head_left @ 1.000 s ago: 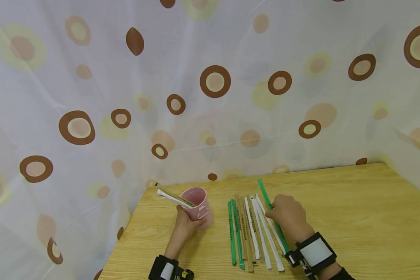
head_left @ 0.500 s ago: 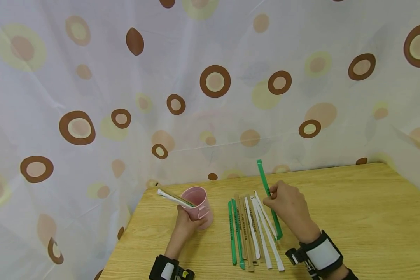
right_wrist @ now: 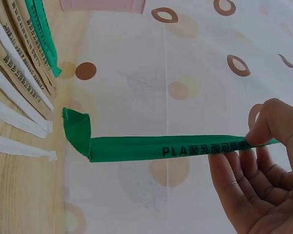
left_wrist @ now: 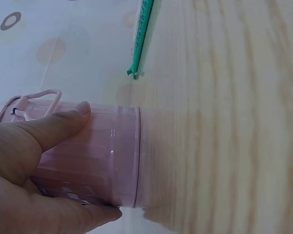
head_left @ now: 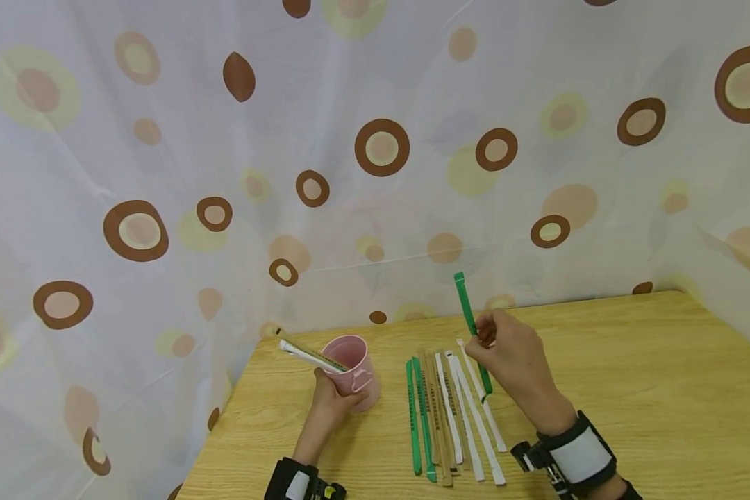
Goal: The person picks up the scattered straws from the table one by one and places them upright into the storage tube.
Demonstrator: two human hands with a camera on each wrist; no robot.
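My left hand [head_left: 331, 406] grips the side of a small pink bucket [head_left: 371, 389] that stands on the table; in the left wrist view, thumb and fingers wrap the bucket [left_wrist: 102, 151] below its handle. A brown-wrapped and a white-wrapped straw [head_left: 300, 353] lean out over the bucket's left rim. My right hand [head_left: 515, 354] pinches a green-wrapped straw [head_left: 465, 298] between thumb and fingers, tilted and raised over the right end of the row. The right wrist view shows printed letters on this straw [right_wrist: 136, 148] and its folded wrapper end.
A row of wrapped straws lies between the hands: two green straws [head_left: 414, 417] at the left, then several brown straws [head_left: 437, 423] and white straws [head_left: 475, 417]. Behind the wooden table [head_left: 631, 389] hangs a patterned curtain [head_left: 412, 208].
My right hand has lifted the green straw off the table beside the white straws, rising and shifting slightly left. The rightmost white straw has shifted. The left hand and the bucket stay put.
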